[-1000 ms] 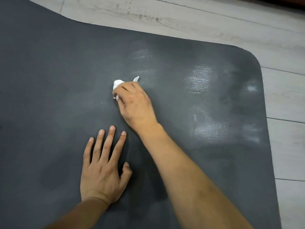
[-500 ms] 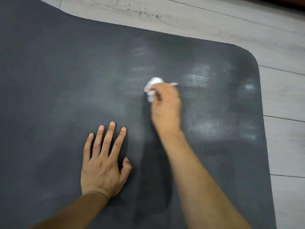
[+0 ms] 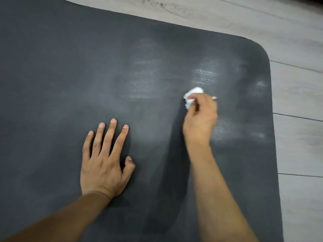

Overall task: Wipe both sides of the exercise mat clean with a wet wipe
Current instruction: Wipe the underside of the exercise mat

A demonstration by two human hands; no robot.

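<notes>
Two hands: we have both on the dark grey rubbery exercise mat [image 3: 73, 70], which lies flat on the pale wood-plank floor [image 3: 297, 32].
Right hand: our right hand [image 3: 200, 119] has its fingers curled round a crumpled white wet wipe [image 3: 191, 96] and presses it onto the mat, near the mat's rounded far-right corner.
Left hand: our left hand [image 3: 104, 161] lies flat, fingers straight and spread, gripping nothing; it rests on the mat's middle, well apart from the wipe.
Wipe: bunched into a small wad, most of it hidden under our fingers, one thin tail poking out on the side nearer the mat's right edge.
Mat surface: pale shiny streaks show around the wipe and toward the right edge; we judge them damp.
Step in hand: we judge this a wiping stroke on the upper face.
Doing it well: we should overlap strokes, carry them out to the mat's edge and corner, and press evenly.
Bracing: we should lean on the flat palm so the mat does not creep.
Risk: the small wad covers little; opening it out would help.
</notes>
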